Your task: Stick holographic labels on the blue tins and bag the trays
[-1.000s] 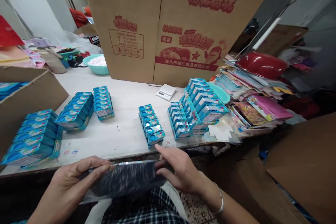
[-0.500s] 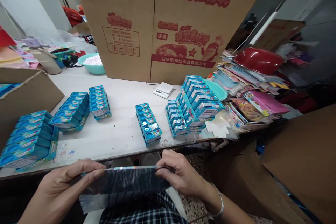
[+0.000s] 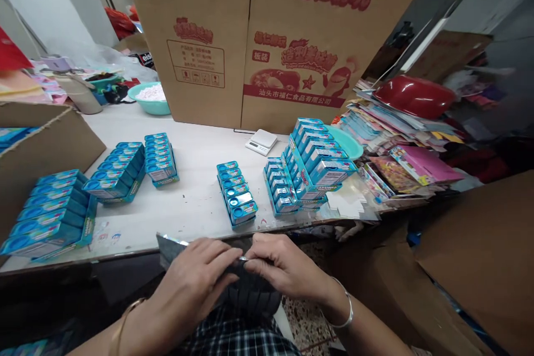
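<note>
In front of the table edge, close to my lap, I hold a thin sheet of dark, see-through plastic film (image 3: 169,249) with a shiny edge. I cannot make out whether it is a bag. My left hand (image 3: 194,281) is closed over its top edge near the middle, and one corner sticks out to the left behind the hand. My right hand (image 3: 286,270) pinches the same edge, its fingertips almost touching the left ones. The film's lower part hangs below the hands. Beyond them on the table stands a tray of small blue boxes (image 3: 237,192) with round windows.
More trays of blue boxes (image 3: 54,214) stand at the left, and stacked ones (image 3: 317,161) at the right. A white scale (image 3: 261,142) sits before a large carton (image 3: 246,67). Right of it are a paper pile (image 3: 359,122) and a red basin (image 3: 413,94). An open carton (image 3: 70,139) stands left.
My left hand has slid right along the film's edge, from its left end to beside my right hand. The right hand keeps its pinch. The view has shifted slightly.
</note>
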Demonstrator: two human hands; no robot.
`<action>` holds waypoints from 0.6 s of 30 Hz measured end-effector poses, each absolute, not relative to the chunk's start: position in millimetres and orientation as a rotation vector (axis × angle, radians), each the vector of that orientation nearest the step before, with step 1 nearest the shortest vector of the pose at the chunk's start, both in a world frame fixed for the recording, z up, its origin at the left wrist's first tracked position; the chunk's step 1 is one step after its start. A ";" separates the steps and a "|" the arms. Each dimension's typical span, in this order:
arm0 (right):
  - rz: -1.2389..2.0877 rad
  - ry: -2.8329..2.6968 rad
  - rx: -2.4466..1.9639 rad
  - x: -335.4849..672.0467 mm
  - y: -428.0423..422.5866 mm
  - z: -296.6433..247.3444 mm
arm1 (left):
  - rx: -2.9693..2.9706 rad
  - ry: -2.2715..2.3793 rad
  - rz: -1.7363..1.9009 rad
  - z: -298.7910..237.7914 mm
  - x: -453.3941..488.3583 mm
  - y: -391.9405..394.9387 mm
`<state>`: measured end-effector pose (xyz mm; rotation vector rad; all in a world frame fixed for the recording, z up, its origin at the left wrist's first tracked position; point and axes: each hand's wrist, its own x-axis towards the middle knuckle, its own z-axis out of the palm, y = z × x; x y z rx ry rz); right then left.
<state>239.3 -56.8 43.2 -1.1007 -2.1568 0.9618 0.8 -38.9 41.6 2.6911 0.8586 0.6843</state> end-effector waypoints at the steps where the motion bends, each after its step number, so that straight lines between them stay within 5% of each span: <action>1: 0.963 -2.127 -1.110 241.1 -58.4 44.9 | 2.663 0.821 0.692 41.8 6.8 -38.8; 18: 0.713 -1.959 -0.973 269.5 -83.8 40.0 | 2.295 0.745 0.380 61.7 12.2 -34.1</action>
